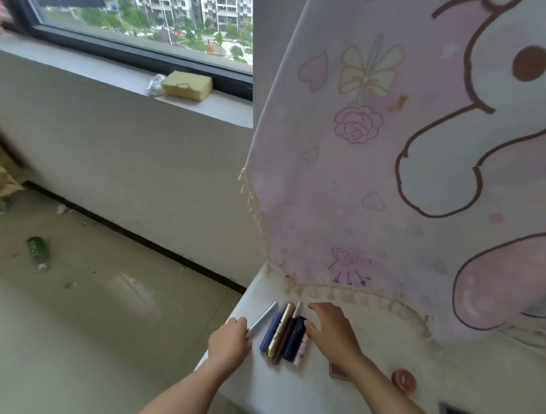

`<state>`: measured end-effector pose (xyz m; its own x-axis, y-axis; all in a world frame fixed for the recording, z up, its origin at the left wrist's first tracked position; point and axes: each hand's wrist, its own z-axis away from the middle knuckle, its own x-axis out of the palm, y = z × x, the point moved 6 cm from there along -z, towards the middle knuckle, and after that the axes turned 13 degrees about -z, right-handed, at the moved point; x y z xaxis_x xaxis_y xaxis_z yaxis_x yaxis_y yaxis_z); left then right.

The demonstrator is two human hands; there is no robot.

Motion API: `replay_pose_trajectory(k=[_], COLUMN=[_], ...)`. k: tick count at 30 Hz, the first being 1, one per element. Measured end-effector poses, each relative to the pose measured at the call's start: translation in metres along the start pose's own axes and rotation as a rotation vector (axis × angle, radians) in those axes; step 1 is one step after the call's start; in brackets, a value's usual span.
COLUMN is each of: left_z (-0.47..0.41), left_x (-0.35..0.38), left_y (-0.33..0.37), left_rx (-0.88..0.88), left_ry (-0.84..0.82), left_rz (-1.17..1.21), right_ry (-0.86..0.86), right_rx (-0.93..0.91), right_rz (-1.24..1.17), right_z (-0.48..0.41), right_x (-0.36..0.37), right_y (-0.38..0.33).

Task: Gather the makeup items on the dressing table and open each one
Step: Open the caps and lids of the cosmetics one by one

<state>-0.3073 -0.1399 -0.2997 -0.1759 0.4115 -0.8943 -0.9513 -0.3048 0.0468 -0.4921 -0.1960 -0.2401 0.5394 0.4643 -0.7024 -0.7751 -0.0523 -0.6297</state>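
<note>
Gripping silver pen [261, 319] in left hand [230, 338], pressing spread right hand [334, 332] against tube row [285, 335]; risk of roll-off over near table [284, 395] edge if nudged sideways.

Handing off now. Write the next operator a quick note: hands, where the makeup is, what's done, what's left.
Left hand: grips the lower end of the silver pen, just left of the row.
Right hand: open, fingers against the row's right side, at the navy tube and pink tube.
Done: those two, the purple stick, gold tube and brown stick lie side by side on the dressing table.
Left: fetch the round pink compact, apart to the right. Nothing looks opened.
</note>
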Motion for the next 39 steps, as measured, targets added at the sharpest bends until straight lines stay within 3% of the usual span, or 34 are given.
replay_pose_trajectory(k=[7, 11, 15, 21, 27, 35, 39], left_z=[-0.006, -0.004, 0.005, 0.044, 0.084, 0.086, 0.08], left_x=[-0.012, -0.04, -0.096, -0.181, -0.224, -0.238, -0.233], left_y=[-0.026, -0.056, -0.082, -0.102, -0.105, -0.117, -0.108], left_rx=[-0.06, -0.063, 0.051, 0.285, 0.441, 0.447, 0.518], left_ry=[0.023, 0.128, 0.388, 0.831, 1.085, 0.744, 0.327], left_rz=[0.122, 0.245, 0.338, 0.311, 0.256, 0.757, 1.692], right_ry=[0.047, 0.099, 0.114, -0.046, 0.058, 0.1, 0.08], right_rx=[-0.005, -0.031, -0.107, -0.307, -0.422, -0.442, -0.35], right_rz=[-0.078, -0.171, -0.373, -0.609, -0.739, -0.858, -1.18], right_z=[0.0, -0.002, -0.006, 0.003, 0.015, 0.026, 0.029], right_x=[0.003, -0.005, -0.023, -0.052, -0.07, -0.078, -0.073], right_y=[-0.01, -0.034, -0.089, -0.184, -0.231, -0.24, -0.234])
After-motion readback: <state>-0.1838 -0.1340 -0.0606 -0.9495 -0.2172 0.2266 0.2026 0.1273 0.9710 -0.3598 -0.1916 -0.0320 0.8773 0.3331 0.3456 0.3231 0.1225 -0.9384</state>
